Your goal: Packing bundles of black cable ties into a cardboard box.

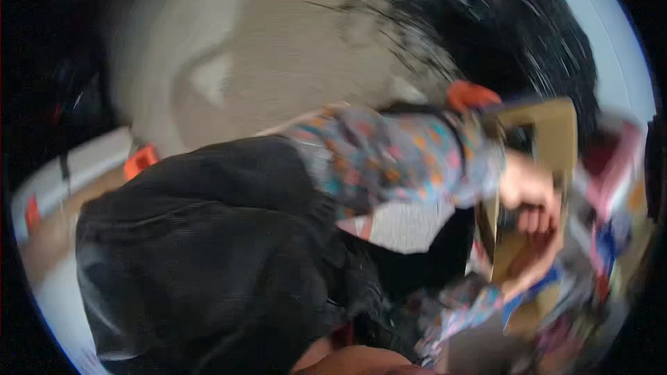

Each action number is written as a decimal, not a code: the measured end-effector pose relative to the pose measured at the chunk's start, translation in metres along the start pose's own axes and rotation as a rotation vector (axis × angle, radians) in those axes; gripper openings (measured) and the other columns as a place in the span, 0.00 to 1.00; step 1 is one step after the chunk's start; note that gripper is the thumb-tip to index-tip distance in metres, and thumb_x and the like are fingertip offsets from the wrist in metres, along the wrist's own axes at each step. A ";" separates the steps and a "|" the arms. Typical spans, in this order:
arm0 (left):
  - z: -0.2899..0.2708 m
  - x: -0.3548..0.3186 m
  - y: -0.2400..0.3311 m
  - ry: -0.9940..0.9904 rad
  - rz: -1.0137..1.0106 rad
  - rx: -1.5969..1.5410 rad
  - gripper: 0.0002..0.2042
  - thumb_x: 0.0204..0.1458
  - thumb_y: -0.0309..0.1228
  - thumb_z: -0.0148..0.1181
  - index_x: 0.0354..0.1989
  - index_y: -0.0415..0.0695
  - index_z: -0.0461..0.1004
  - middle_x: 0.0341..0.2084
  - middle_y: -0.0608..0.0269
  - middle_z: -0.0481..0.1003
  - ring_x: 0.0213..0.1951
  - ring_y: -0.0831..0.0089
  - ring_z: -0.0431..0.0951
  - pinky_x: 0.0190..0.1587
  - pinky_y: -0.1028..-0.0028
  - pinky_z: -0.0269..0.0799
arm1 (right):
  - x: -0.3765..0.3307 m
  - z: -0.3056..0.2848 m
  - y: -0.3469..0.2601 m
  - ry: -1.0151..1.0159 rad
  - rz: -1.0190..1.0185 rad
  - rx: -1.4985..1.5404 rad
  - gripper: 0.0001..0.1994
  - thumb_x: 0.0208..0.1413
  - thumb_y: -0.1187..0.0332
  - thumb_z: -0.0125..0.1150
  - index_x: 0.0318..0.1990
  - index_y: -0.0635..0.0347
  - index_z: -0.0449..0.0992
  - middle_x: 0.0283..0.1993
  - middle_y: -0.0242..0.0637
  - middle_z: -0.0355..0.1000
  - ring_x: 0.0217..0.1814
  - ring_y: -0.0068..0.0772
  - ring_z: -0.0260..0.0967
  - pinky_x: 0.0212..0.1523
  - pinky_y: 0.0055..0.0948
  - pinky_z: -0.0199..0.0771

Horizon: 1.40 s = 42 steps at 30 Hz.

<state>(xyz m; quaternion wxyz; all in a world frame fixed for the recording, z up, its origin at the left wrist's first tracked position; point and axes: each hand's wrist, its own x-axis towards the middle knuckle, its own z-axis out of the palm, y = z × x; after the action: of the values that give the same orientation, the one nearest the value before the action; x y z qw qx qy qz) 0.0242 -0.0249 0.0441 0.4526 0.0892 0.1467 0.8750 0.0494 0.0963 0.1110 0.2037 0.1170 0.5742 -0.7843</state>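
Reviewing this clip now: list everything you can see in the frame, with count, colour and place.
Blur limits some lines.
Box: one, tan, open, right of centre
Orange pieces: at least three, orange, top edge, left, above the box's left side; kind unclear
Black mass: one, black with pale streaks, upper right
Beige surface: one, beige, upper centre
Jumbled items: count unclear, pink, blue and other colours, right
Dark cloth: count unclear, black, lower left, probably clothing
Sleeves: two, floral on grey, centre and lower right
Left hand: one, bare, at the box
Right hand: one, bare, nearer the lower edge
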 end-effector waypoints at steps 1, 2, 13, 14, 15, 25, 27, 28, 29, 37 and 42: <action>0.005 -0.006 0.008 0.232 0.175 0.115 0.10 0.48 0.37 0.56 0.34 0.44 0.72 0.17 0.65 0.70 0.17 0.76 0.68 0.19 0.75 0.65 | 0.007 -0.041 -0.004 0.114 -0.047 -0.310 0.24 0.49 0.55 0.57 0.47 0.66 0.70 0.43 0.41 0.71 0.44 0.32 0.70 0.43 0.30 0.70; 0.007 -0.016 0.020 0.472 0.364 0.235 0.08 0.51 0.34 0.51 0.27 0.43 0.71 0.15 0.70 0.69 0.16 0.82 0.66 0.18 0.81 0.60 | 0.025 -0.084 0.001 0.223 -0.068 -0.613 0.19 0.59 0.59 0.46 0.47 0.67 0.71 0.41 0.44 0.72 0.44 0.35 0.70 0.44 0.30 0.69; -0.004 -0.016 0.037 0.743 0.653 0.005 0.11 0.50 0.37 0.58 0.28 0.43 0.69 0.10 0.79 0.51 0.11 0.86 0.51 0.13 0.81 0.43 | 0.080 -0.138 0.042 -0.087 0.107 -1.276 0.14 0.49 0.64 0.57 0.37 0.68 0.75 0.29 0.43 0.74 0.31 0.34 0.72 0.33 0.29 0.71; -0.008 -0.018 0.037 0.724 0.679 0.021 0.11 0.50 0.38 0.58 0.28 0.43 0.69 0.10 0.80 0.52 0.11 0.86 0.51 0.13 0.81 0.43 | 0.090 -0.138 0.048 -0.173 0.004 -1.421 0.17 0.49 0.61 0.58 0.37 0.69 0.75 0.30 0.47 0.74 0.33 0.41 0.73 0.36 0.33 0.72; -0.007 -0.019 0.038 0.699 0.703 0.034 0.11 0.49 0.38 0.59 0.29 0.42 0.70 0.10 0.80 0.52 0.11 0.86 0.51 0.13 0.81 0.43 | 0.100 -0.137 0.053 -0.170 0.002 -1.423 0.17 0.49 0.61 0.58 0.37 0.69 0.75 0.30 0.47 0.74 0.33 0.41 0.73 0.36 0.33 0.72; 0.001 -0.017 0.041 0.737 0.650 0.053 0.10 0.55 0.38 0.52 0.30 0.45 0.67 0.10 0.80 0.48 0.10 0.86 0.47 0.14 0.81 0.40 | 0.132 -0.121 0.076 -0.228 -0.024 -1.975 0.32 0.41 0.45 0.63 0.48 0.61 0.71 0.55 0.54 0.62 0.56 0.50 0.63 0.54 0.41 0.64; 0.002 -0.025 0.044 0.774 0.627 0.041 0.11 0.55 0.38 0.53 0.30 0.44 0.67 0.10 0.80 0.48 0.11 0.86 0.47 0.14 0.81 0.40 | 0.134 -0.108 0.080 -0.238 0.057 -2.002 0.31 0.41 0.49 0.63 0.50 0.61 0.69 0.53 0.54 0.64 0.55 0.51 0.63 0.53 0.42 0.64; 0.001 -0.029 0.044 0.777 0.634 0.042 0.11 0.54 0.38 0.53 0.30 0.43 0.67 0.10 0.80 0.48 0.11 0.86 0.47 0.14 0.80 0.41 | 0.133 -0.102 0.082 -0.233 0.151 -2.030 0.31 0.41 0.53 0.64 0.52 0.61 0.67 0.51 0.54 0.66 0.55 0.52 0.63 0.53 0.43 0.64; 0.000 -0.029 0.043 0.776 0.639 0.041 0.11 0.54 0.38 0.53 0.30 0.43 0.67 0.10 0.80 0.48 0.11 0.86 0.47 0.14 0.80 0.41 | 0.133 -0.105 0.082 -0.234 0.148 -2.034 0.31 0.41 0.53 0.64 0.52 0.61 0.67 0.51 0.54 0.66 0.55 0.52 0.63 0.53 0.43 0.64; -0.005 -0.026 0.042 0.749 0.626 0.033 0.10 0.54 0.37 0.53 0.29 0.43 0.67 0.10 0.80 0.49 0.12 0.86 0.49 0.15 0.81 0.43 | 0.119 -0.129 0.065 -0.156 -0.118 -1.766 0.17 0.45 0.59 0.55 0.32 0.68 0.73 0.34 0.56 0.70 0.41 0.51 0.69 0.41 0.42 0.67; -0.011 -0.026 0.042 0.706 0.632 0.006 0.12 0.48 0.32 0.59 0.17 0.49 0.63 0.11 0.78 0.55 0.11 0.86 0.52 0.13 0.81 0.45 | 0.088 -0.132 0.037 -0.154 -0.452 -1.420 0.10 0.50 0.67 0.47 0.32 0.66 0.68 0.21 0.50 0.66 0.23 0.53 0.64 0.29 0.41 0.64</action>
<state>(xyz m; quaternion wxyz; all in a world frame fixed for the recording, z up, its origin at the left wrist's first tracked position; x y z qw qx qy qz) 0.0041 -0.0711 0.0474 0.0864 -0.1719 0.2598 0.9463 -0.0188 0.1951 0.0013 0.1037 -0.2188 0.9364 -0.2540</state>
